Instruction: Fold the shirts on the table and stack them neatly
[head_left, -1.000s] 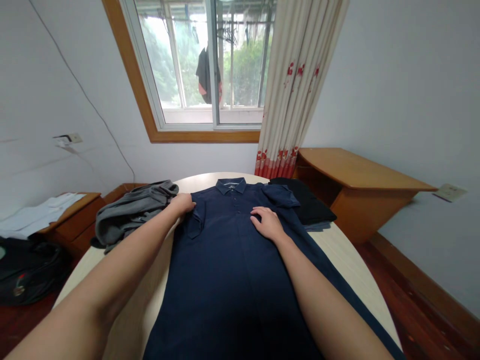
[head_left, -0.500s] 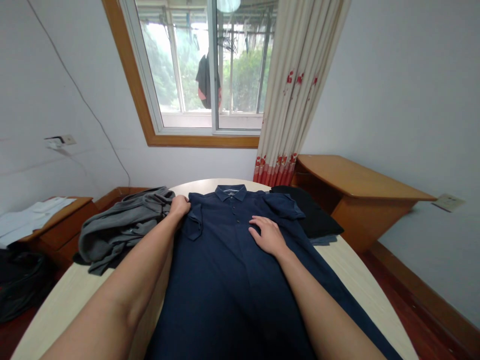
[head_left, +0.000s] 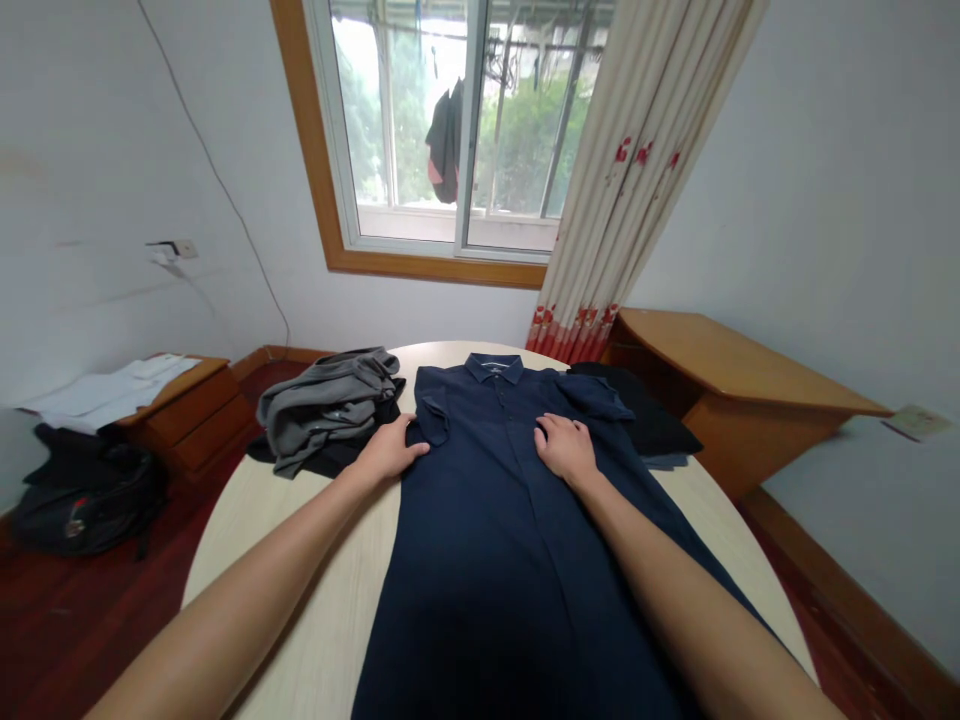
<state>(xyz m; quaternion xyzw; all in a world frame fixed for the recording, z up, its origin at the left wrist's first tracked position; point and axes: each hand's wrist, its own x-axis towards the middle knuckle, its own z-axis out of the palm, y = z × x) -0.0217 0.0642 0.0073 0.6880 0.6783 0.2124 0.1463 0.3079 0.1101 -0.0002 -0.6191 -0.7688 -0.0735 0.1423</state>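
A navy polo shirt [head_left: 495, 520] lies face up on a round light-wood table [head_left: 315, 600], collar toward the window, both short sleeves folded in over the chest. My left hand [head_left: 390, 452] lies flat and open at the shirt's left edge, just below the folded left sleeve. My right hand [head_left: 566, 448] rests palm down on the chest right of the button placket, fingers slightly curled. Neither hand holds anything.
A crumpled grey garment [head_left: 326, 405] lies on the table to the left, a folded black one [head_left: 652, 425] to the right. A wooden desk [head_left: 720, 365] stands right, a low cabinet with white cloth [head_left: 120, 385] and a black bag [head_left: 82, 490] left.
My left hand has slid from the shirt's left shoulder down to its left edge. My right hand has stayed on the chest. The view has shifted to the left.
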